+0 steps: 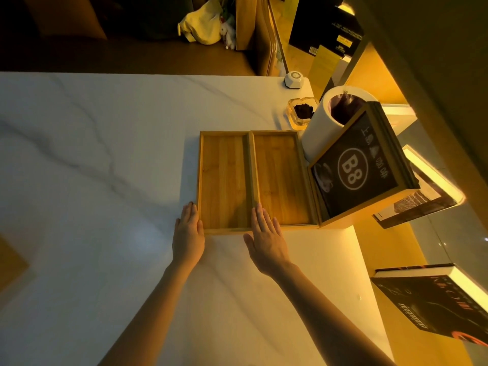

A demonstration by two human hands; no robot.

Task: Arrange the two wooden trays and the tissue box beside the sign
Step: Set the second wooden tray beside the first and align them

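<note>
Tabletop (105,154): white, marble-veined surface carrying every item listed below.
Left wooden tray (224,180): lies flat, long side running away from the person, its right rim touching the second tray.
Right wooden tray (281,178): lies flat, parallel to the first; its right rim sits just beside the base of the sign.
Sign (353,167): dark panel marked "B8" in a wooden frame, standing tilted at the right of the trays.
Tissue box: cannot be identified with certainty (a white cylindrical container (327,120) with a dark lining stands behind the sign, touching its far edge).
Glass ashtray (302,110): beyond the trays, near the cylinder, holding dark granular material.
White call button (293,80): at the far right corner of the tabletop.
Left hand (188,233): grip flat and open, fingers extended together, resting against the near-left corner of the left tray; nothing is grasped.
Right hand (266,239): grip flat and open, fingers extended, fingertips lying over the near rims where the two trays meet; nothing is grasped.
Books (433,302): dark-covered, on the lit shelf at the right, well apart from the trays.
</note>
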